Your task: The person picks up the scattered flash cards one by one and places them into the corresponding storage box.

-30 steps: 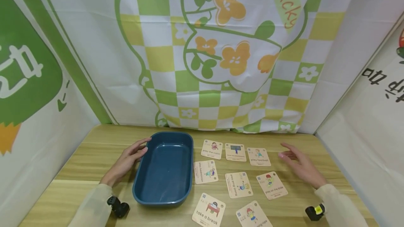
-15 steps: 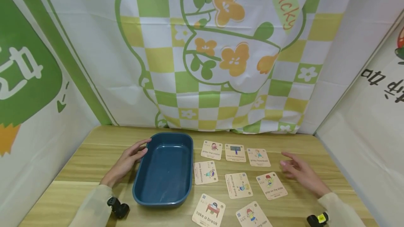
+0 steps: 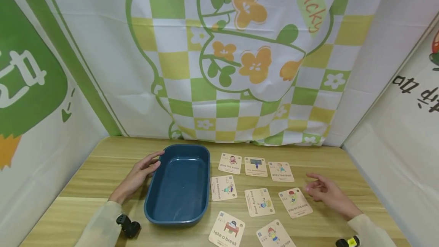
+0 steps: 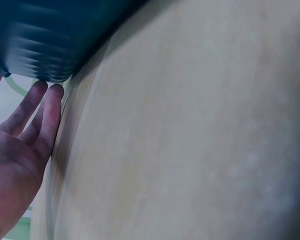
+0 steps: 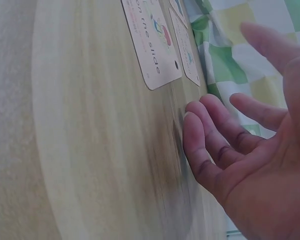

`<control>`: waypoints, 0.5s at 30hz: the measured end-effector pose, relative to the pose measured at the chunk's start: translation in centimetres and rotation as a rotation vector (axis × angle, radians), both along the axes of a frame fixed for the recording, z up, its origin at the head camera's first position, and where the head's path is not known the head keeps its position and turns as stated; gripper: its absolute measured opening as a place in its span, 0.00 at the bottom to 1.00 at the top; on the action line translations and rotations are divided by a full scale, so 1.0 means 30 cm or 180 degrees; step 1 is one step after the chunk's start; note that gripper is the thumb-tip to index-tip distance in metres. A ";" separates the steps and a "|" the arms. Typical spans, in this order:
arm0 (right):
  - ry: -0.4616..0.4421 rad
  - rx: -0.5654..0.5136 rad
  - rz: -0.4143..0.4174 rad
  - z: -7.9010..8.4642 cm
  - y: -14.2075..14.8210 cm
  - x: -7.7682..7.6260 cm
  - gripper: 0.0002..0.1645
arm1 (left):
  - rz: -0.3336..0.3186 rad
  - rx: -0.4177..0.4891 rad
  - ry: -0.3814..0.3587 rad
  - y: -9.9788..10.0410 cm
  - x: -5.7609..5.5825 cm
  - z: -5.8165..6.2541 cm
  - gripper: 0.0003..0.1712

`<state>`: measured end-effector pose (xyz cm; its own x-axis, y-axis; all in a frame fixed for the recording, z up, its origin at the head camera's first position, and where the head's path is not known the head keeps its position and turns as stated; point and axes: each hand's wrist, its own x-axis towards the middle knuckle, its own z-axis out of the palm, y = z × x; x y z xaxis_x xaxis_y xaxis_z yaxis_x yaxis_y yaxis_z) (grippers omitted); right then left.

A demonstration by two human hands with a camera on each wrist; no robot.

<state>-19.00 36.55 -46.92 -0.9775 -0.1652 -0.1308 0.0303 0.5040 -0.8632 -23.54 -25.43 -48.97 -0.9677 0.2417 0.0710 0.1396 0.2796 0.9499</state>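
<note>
A checked green, yellow and white cloth (image 3: pixel 236 121) hangs behind a wooden table (image 3: pixel 106 159). The blue tub (image 3: pixel 181 186) sits on the table, and all eight cards lie flat outside it, on its right. The left hand (image 3: pixel 138 175) touches the tub's left side, fingers nearly straight and a bit spread. The right hand (image 3: pixel 330 194) is well right of the tub, fingers loosely bent, pinching nothing — near the "play on the slide" card (image 3: pixel 295 202).

I think the left hand steadies the tub while the right waits. Lifting a card would call for a fingertip under its thin edge. The "play badminton" card (image 3: pixel 224 188) lies just beside the tub, whose wall could get in the way — the others have more room.
</note>
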 end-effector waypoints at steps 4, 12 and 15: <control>0.0030 0.0179 0.0021 -0.005 0.000 0.001 0.44 | 0.0004 0.0007 -0.0012 0.002 0.001 0.001 0.31; 0.0255 0.0321 0.0278 -0.006 -0.003 0.011 0.44 | -0.0002 -0.0043 0.0000 0.000 0.001 0.002 0.31; 0.0270 0.0314 0.0346 -0.005 -0.005 0.012 0.44 | -0.0009 -0.0042 0.0010 -0.001 0.001 0.001 0.31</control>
